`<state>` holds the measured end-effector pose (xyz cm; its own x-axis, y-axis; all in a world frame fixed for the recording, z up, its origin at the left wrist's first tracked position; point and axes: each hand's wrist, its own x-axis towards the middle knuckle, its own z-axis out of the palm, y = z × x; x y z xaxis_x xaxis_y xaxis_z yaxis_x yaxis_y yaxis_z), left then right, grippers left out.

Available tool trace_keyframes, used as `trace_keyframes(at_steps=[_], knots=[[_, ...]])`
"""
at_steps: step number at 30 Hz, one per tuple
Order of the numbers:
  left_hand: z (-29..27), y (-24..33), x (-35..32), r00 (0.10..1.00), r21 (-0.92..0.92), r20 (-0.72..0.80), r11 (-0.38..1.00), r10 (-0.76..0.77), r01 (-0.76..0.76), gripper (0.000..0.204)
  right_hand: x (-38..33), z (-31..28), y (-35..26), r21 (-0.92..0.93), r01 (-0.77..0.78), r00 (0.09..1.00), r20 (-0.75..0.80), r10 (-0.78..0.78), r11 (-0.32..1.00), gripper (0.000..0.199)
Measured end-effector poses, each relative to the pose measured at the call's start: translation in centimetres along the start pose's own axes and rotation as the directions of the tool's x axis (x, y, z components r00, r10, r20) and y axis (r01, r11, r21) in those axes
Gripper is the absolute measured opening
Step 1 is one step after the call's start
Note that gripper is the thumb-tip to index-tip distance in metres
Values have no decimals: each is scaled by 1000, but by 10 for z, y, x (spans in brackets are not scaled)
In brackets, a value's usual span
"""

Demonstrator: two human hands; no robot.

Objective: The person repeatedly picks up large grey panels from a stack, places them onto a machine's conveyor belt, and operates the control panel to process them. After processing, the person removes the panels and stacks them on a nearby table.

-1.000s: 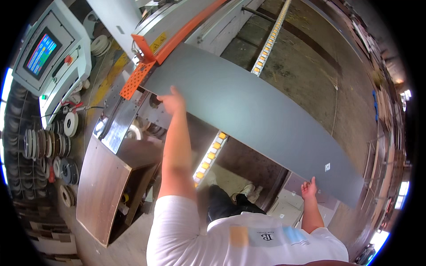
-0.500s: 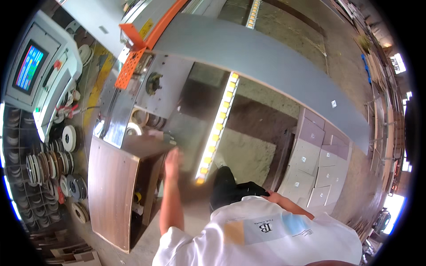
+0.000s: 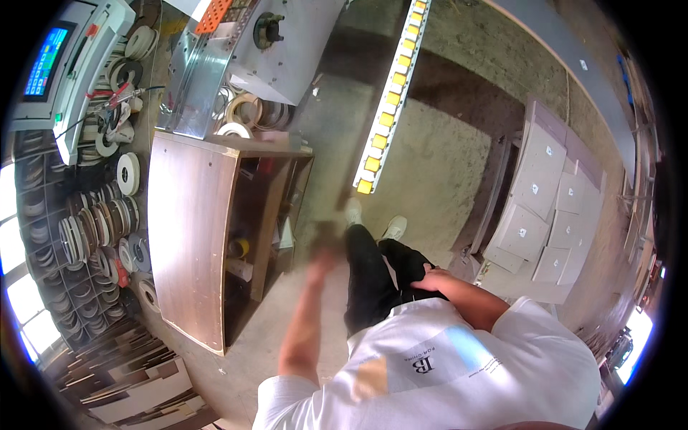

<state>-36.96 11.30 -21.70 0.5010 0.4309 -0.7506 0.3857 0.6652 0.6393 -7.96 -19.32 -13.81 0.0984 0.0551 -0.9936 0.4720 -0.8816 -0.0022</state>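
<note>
My left hand point(image 3: 325, 258), smeared by motion, is over the concrete floor to the left of my legs. A dark brownish blur lies just beyond its fingers; whether the hand holds it cannot be made out. My right hand point(image 3: 430, 278) rests against the thigh of my black trousers point(image 3: 370, 276), its fingers lying on the cloth with nothing seen in them. Nearest to the left hand is a brown wooden cabinet point(image 3: 192, 236), its side facing me open and several small things on its shelves.
A grey machine with a metal bed point(image 3: 192, 97) and a control screen point(image 3: 46, 68) stands at the left. Rolls of edge banding point(image 3: 93, 222) fill a rack. A strip of yellow rollers point(image 3: 390, 100) runs ahead. Stacked panels point(image 3: 534, 215) and a long grey board point(image 3: 580, 64) lie right.
The view has swung, showing more floor and my shoes. My left hand has come away from the cabinet toward my legs. The right hand stays at the thigh.
</note>
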Motion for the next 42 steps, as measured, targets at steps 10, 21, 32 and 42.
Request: trace_keyframes(at_steps=[10,21,32,42], knots=[[-190,184,325,462,716,-582,691,670,-100,61,41,41,-75,40,-141,977,-155,146,989,135],[-150,293,433,548,536,-638,823,542,-189,56,68,74,-88,322,-155,888,-369,274,934,111],[-158,303,428,550,525,-637,827,540,-203,51,64,73,-97,317,-170,887,-363,285,933,109],[-176,173,365,457,673,-519,675,722,-302,46,64,76,-101,290,-187,888,-360,287,939,112]])
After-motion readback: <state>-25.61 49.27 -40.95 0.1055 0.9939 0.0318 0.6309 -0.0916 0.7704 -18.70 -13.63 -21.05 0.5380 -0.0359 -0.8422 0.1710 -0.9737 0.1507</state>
